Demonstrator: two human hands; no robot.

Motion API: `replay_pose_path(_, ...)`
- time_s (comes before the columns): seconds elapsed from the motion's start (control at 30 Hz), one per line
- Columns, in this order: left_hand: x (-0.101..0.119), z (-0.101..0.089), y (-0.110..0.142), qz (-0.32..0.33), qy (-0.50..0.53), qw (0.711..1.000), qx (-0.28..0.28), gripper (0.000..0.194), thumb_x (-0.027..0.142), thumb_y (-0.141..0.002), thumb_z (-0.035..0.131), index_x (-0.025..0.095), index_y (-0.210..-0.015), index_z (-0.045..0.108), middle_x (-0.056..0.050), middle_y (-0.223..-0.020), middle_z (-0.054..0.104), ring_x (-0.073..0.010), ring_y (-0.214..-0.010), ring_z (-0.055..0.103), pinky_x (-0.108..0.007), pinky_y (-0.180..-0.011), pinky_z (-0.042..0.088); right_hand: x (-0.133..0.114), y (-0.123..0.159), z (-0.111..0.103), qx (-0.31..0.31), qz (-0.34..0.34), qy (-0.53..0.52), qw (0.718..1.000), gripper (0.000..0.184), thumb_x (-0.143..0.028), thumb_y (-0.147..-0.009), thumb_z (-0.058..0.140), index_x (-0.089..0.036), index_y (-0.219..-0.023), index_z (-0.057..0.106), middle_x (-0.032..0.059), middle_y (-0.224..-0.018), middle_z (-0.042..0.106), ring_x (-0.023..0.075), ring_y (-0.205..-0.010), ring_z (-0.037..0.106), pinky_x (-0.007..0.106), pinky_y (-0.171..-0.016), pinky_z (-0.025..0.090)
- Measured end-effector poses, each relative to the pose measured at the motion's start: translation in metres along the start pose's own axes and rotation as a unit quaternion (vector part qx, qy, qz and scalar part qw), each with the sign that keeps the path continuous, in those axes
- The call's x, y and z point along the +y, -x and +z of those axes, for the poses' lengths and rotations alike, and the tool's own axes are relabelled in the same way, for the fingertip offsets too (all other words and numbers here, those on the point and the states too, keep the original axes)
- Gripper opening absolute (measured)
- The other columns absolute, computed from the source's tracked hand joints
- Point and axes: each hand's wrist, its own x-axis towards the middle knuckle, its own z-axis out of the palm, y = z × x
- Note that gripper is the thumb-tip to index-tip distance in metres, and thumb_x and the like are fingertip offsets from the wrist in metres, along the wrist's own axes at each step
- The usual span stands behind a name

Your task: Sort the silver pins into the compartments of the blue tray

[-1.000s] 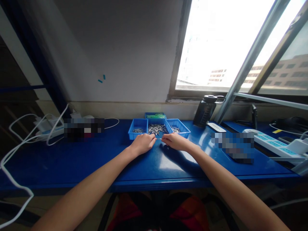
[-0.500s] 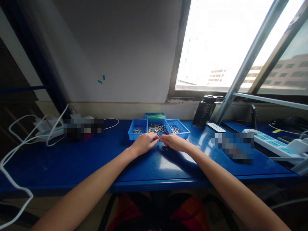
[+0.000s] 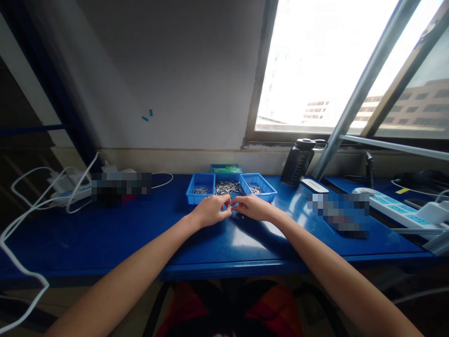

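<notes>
My left hand (image 3: 209,210) and my right hand (image 3: 253,208) are close together over the front of the trays, fingertips almost meeting. Thumb and finger of the left hand are pinched around a small shiny metal piece (image 3: 228,206); its exact kind is too small to tell. The right hand's fingers are pinched too, but what they hold is hidden. Just beyond them, slim silvery metal pieces lie heaped in the middle tray (image 3: 228,177). Smaller amounts of similar pieces lie in the left blue tray (image 3: 204,179) and the right blue tray (image 3: 264,186).
Behind the middle tray stands another blue tray with green, clear-looking packaging (image 3: 228,169). A black bottle (image 3: 298,163) stands by the window. Power strips lie at the right (image 3: 400,208) and left, with white cables (image 3: 35,201). All rest on the blue table (image 3: 140,243).
My fingertips have moved slightly apart, leaving a small gap between the hands. The trays and the forearms are nearly where they were.
</notes>
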Motion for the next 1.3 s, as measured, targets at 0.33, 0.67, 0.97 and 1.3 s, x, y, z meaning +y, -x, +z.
replay_pose_path(0.33,-0.0027,0.0002,-0.0007,-0.037,-0.055,0.997,-0.035,0.025,0.039,-0.083,0.041,0.021,-0.087,0.057,-0.003,-0.078,0.064,-0.0177,-0.072,0.059,-0.024,-0.062,0.040,-0.0025,-0.0002,-0.0032,0.007,0.004,-0.013,1.000,0.025,-0.035,-0.084,0.044,-0.018,-0.091,0.061,0.0011,-0.064,0.060,0.0091,-0.054,0.050,0.019,-0.052,0.033)
replay_pose_path(0.67,-0.0048,0.0006,0.0006,-0.054,-0.070,0.995,-0.042,0.033,0.044,-0.083,0.037,0.020,-0.084,0.060,-0.004,-0.073,0.063,-0.0191,-0.070,0.059,-0.025,-0.061,0.040,-0.0004,0.0001,-0.0031,0.007,0.014,0.013,1.000,0.024,-0.034,-0.085,0.042,-0.017,-0.089,0.060,0.0015,-0.063,0.060,0.0087,-0.052,0.049,0.019,-0.051,0.031)
replay_pose_path(0.97,-0.0035,-0.0007,0.0004,-0.060,-0.076,0.995,-0.039,0.030,0.042,-0.082,0.039,0.020,-0.084,0.058,-0.004,-0.071,0.062,-0.0190,-0.068,0.058,-0.025,-0.058,0.039,0.0034,-0.0001,-0.0022,0.004,0.027,0.035,0.999,0.022,-0.032,-0.083,0.044,-0.018,-0.087,0.060,0.0017,-0.063,0.061,0.0101,-0.055,0.051,0.020,-0.052,0.032)
replay_pose_path(1.3,0.0023,-0.0025,-0.0015,-0.011,-0.013,1.000,0.020,0.023,0.035,-0.084,0.040,0.021,-0.087,0.058,-0.001,-0.083,0.061,-0.0142,-0.078,0.056,-0.022,-0.064,0.041,0.0017,0.0002,-0.0014,-0.022,0.019,-0.048,0.998,0.024,-0.030,-0.086,0.038,-0.018,-0.086,0.059,-0.0001,-0.061,0.060,0.0086,-0.052,0.051,0.019,-0.053,0.035)
